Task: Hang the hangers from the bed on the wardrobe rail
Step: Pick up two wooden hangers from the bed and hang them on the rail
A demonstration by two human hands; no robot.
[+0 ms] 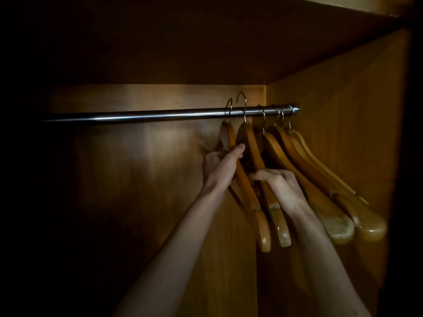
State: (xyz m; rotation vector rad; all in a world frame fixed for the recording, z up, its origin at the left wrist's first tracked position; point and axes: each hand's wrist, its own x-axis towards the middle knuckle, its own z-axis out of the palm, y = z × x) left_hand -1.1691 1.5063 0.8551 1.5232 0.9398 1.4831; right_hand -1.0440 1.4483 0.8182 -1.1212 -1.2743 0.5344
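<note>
Two hands reach up to the wardrobe rail. The left hand has its fingers curled round one wooden hanger, whose hook pokes up above the rail. Just right of it, the right hand grips a second hanger, its hook above the rail too. At the rail's right end, about four more hangers hang close together, touching.

Your wardrobe rail runs bare to the left; hung wooden hangers crowd its right end against the side panel
</note>
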